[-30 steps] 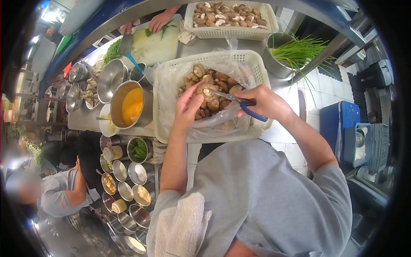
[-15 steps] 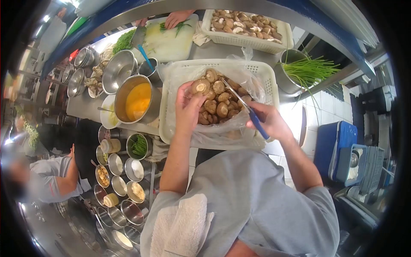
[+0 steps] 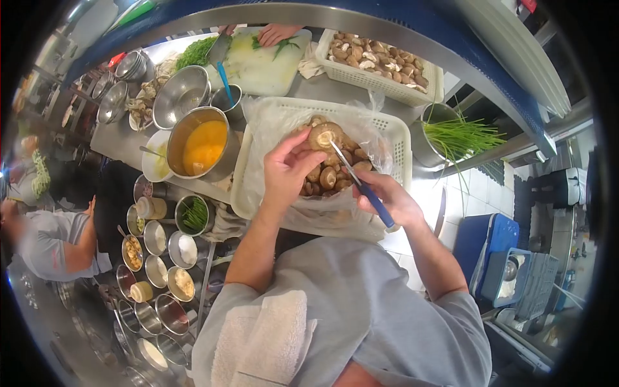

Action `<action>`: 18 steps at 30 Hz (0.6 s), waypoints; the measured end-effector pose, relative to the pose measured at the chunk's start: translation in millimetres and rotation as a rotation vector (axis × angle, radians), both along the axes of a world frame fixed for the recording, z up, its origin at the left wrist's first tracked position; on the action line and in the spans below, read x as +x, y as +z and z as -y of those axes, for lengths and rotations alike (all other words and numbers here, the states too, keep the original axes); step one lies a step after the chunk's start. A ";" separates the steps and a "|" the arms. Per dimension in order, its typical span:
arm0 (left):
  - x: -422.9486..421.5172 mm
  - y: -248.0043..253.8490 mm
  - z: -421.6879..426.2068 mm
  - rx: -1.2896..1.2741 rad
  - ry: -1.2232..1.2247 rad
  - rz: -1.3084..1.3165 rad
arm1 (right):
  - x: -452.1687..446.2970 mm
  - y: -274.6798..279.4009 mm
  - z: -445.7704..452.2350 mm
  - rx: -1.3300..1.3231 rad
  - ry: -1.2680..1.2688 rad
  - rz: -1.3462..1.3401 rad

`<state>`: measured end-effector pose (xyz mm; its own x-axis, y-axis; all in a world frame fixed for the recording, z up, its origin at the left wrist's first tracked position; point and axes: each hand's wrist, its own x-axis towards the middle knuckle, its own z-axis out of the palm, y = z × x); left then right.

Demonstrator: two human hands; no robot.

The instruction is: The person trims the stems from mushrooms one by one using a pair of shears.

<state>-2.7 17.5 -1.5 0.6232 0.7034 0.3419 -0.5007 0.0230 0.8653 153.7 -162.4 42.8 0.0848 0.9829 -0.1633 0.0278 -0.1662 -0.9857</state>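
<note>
Pinches a mushroom [image 3: 324,137] in the left hand [image 3: 288,164], underside up, seemingly to face it to the scissors [image 3: 348,168], and grasps these by the handles [image 3: 376,205] in the right hand [image 3: 394,200], above the bag [image 3: 261,151] in the crate [image 3: 402,142], perhaps for a short reach.

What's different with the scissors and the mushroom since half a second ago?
The right hand brought the scissors toward the left hand, so their tips went from beside the held mushroom to its stem. I see nothing picked up or let go. The white basket stayed below the hands.
</note>
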 end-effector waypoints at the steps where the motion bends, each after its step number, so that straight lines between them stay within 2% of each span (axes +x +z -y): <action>1: -1.1 -0.2 -1.3 0.023 -0.001 0.011 | -1.3 -0.6 0.4 0.012 -0.003 0.003; 7: -4.7 9.7 -1.1 0.144 -0.008 0.032 | 0.3 2.2 0.8 0.012 -0.002 0.051; 18: -11.5 10.5 -6.3 0.119 -0.071 -0.033 | -2.3 3.9 1.9 -0.083 -0.013 0.077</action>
<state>-14.2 23.8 9.1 0.6824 0.6128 0.3985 -0.4723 -0.0465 0.8802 151.4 -164.3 46.7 0.1126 0.9651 -0.2363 0.0999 -0.2476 -0.9637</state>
